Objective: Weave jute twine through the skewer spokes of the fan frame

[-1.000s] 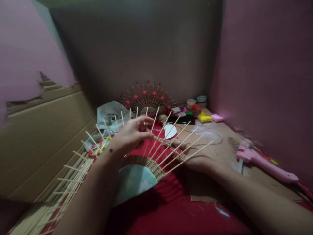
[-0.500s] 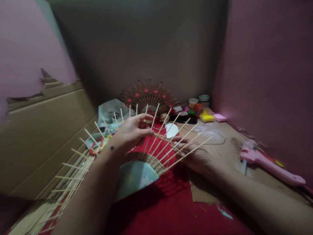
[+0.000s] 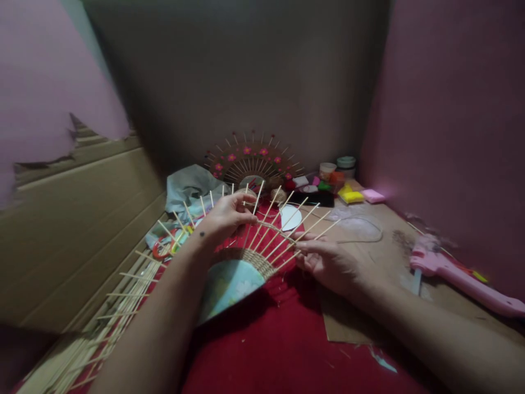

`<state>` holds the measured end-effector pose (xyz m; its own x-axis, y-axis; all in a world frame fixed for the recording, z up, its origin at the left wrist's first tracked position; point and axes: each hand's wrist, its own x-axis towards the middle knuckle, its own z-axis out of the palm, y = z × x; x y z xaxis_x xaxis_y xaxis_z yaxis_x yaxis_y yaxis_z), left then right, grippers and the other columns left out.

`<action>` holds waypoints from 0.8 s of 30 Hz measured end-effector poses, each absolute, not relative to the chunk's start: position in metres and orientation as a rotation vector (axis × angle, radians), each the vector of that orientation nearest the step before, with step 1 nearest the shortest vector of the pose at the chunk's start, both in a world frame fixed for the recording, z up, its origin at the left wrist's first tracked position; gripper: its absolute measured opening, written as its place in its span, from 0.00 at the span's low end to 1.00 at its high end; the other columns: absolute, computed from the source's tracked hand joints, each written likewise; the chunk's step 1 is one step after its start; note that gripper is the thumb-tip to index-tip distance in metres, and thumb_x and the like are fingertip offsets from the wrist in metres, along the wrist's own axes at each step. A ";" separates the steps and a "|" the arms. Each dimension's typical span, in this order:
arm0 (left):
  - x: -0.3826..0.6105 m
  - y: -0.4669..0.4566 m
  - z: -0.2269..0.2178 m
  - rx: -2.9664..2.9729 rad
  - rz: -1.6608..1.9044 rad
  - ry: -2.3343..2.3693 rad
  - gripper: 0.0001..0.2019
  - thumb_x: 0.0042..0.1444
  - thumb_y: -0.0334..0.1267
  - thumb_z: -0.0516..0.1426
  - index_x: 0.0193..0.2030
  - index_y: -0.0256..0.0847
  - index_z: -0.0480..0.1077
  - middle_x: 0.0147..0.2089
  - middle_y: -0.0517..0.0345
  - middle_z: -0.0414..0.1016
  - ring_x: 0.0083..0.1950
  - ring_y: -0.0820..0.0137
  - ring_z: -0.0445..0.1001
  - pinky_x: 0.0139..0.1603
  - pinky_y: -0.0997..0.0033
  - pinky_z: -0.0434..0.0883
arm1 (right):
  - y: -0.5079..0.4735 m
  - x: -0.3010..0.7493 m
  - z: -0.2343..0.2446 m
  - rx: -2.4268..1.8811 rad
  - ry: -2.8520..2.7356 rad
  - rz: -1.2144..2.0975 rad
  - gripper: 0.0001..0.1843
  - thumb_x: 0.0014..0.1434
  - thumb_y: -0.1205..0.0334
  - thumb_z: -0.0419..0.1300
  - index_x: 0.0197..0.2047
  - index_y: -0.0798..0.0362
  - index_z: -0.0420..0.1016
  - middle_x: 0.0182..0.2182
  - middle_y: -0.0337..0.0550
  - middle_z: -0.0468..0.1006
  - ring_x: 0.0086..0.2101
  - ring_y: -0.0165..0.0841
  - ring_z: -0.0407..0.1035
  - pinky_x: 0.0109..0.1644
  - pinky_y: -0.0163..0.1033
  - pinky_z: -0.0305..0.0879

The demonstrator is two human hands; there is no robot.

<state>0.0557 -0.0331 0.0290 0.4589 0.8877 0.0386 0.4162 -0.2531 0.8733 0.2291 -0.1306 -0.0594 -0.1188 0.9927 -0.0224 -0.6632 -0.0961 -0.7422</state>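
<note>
A half-round fan frame [image 3: 235, 287] has a pale blue painted base, a woven twine band [image 3: 256, 260] along its curved edge, and thin wooden sticks [image 3: 301, 224] radiating outward. Farther out, a strand of twine [image 3: 273, 226] arcs across the right-hand sticks. My left hand [image 3: 232, 213] is closed near the top of the frame, pinching the twine beside a stick. At the right edge, my right hand [image 3: 328, 262] has its thumb and fingers closed on the twine by the outermost sticks. My left forearm covers the frame's left part.
Behind stands a fan with pink flowers [image 3: 247, 150]. A pink glue gun [image 3: 459, 276] lies at the right on cardboard [image 3: 348, 320]. Loose sticks [image 3: 77, 342] lie at the left beside a cardboard wall [image 3: 82, 235]. Yellow packets [image 3: 350, 194] and tubs [image 3: 345, 164] sit at the back.
My right hand has shifted from behind the sticks to their outer ends, its thumb now in front. The frame has tilted slightly, and the view has moved a little.
</note>
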 end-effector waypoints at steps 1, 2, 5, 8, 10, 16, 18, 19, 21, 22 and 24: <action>0.057 -0.034 0.028 1.853 0.694 1.106 0.19 0.43 0.24 0.59 0.45 0.34 0.65 0.17 0.67 0.63 0.13 0.82 0.55 0.13 0.81 0.51 | -0.130 0.228 -0.060 -0.664 -0.695 1.585 0.09 0.41 0.70 0.64 0.30 0.58 0.72 0.23 0.37 0.66 0.21 0.21 0.54 0.23 0.30 0.48; 0.058 -0.035 0.028 1.853 0.690 1.110 0.19 0.43 0.24 0.59 0.45 0.34 0.65 0.17 0.68 0.63 0.13 0.82 0.54 0.13 0.81 0.51 | -0.129 0.227 -0.062 -0.688 -0.710 1.578 0.08 0.42 0.68 0.65 0.28 0.58 0.72 0.22 0.36 0.65 0.20 0.21 0.52 0.21 0.31 0.45; 0.061 -0.038 0.026 1.884 0.659 1.116 0.17 0.45 0.26 0.58 0.44 0.33 0.66 0.16 0.68 0.61 0.13 0.81 0.56 0.13 0.80 0.53 | -0.126 0.225 -0.068 -0.737 -0.729 1.552 0.09 0.42 0.66 0.67 0.27 0.58 0.71 0.20 0.35 0.64 0.18 0.20 0.47 0.19 0.31 0.40; 0.062 -0.042 0.024 2.000 0.717 1.163 0.14 0.46 0.28 0.57 0.43 0.34 0.67 0.20 0.64 0.66 0.16 0.79 0.61 0.16 0.79 0.58 | -0.123 0.227 -0.071 -0.765 -0.673 1.537 0.10 0.41 0.66 0.67 0.28 0.56 0.71 0.21 0.36 0.66 0.19 0.20 0.50 0.19 0.31 0.42; 0.065 -0.046 0.022 2.137 0.826 1.167 0.13 0.48 0.31 0.56 0.42 0.36 0.68 0.27 0.59 0.70 0.20 0.79 0.64 0.19 0.78 0.62 | -0.123 0.228 -0.071 -0.779 -0.652 1.545 0.11 0.41 0.67 0.68 0.28 0.57 0.71 0.20 0.35 0.65 0.19 0.20 0.52 0.19 0.30 0.43; 0.081 -0.056 0.010 2.335 0.703 0.988 0.16 0.49 0.31 0.54 0.47 0.39 0.66 0.37 0.56 0.73 0.23 0.78 0.65 0.25 0.76 0.64 | -0.124 0.229 -0.070 -0.708 -0.716 1.569 0.10 0.43 0.66 0.66 0.32 0.58 0.73 0.21 0.34 0.65 0.18 0.18 0.49 0.19 0.28 0.41; 0.085 -0.055 0.009 2.316 0.609 1.014 0.18 0.49 0.31 0.54 0.49 0.39 0.65 0.37 0.56 0.73 0.22 0.79 0.64 0.23 0.77 0.63 | -0.124 0.229 -0.070 -0.691 -0.723 1.567 0.10 0.44 0.66 0.66 0.31 0.58 0.73 0.21 0.34 0.65 0.18 0.18 0.49 0.19 0.28 0.41; 0.087 -0.053 0.009 2.302 0.562 1.025 0.18 0.49 0.31 0.54 0.49 0.39 0.65 0.36 0.56 0.72 0.21 0.79 0.63 0.21 0.77 0.62 | -0.124 0.229 -0.070 -0.689 -0.716 1.565 0.09 0.43 0.66 0.66 0.30 0.58 0.73 0.21 0.33 0.65 0.18 0.18 0.49 0.19 0.28 0.41; 0.089 -0.050 0.012 2.279 0.468 1.013 0.19 0.49 0.30 0.55 0.50 0.38 0.64 0.32 0.59 0.71 0.20 0.79 0.62 0.19 0.78 0.60 | -0.124 0.229 -0.070 -0.682 -0.700 1.562 0.09 0.43 0.67 0.66 0.29 0.58 0.73 0.20 0.33 0.64 0.18 0.18 0.49 0.19 0.28 0.42; 0.089 -0.048 0.014 2.266 0.422 0.994 0.20 0.48 0.30 0.55 0.50 0.37 0.64 0.29 0.60 0.69 0.19 0.79 0.61 0.18 0.78 0.59 | -0.124 0.229 -0.070 -0.679 -0.698 1.562 0.09 0.42 0.67 0.66 0.29 0.57 0.73 0.20 0.33 0.65 0.18 0.18 0.49 0.19 0.28 0.42; 0.090 -0.044 0.018 2.218 0.347 0.947 0.20 0.48 0.30 0.56 0.50 0.37 0.63 0.24 0.64 0.65 0.17 0.80 0.59 0.17 0.78 0.57 | -0.123 0.229 -0.071 -0.681 -0.705 1.562 0.09 0.42 0.67 0.66 0.30 0.57 0.73 0.21 0.33 0.66 0.18 0.18 0.49 0.20 0.28 0.42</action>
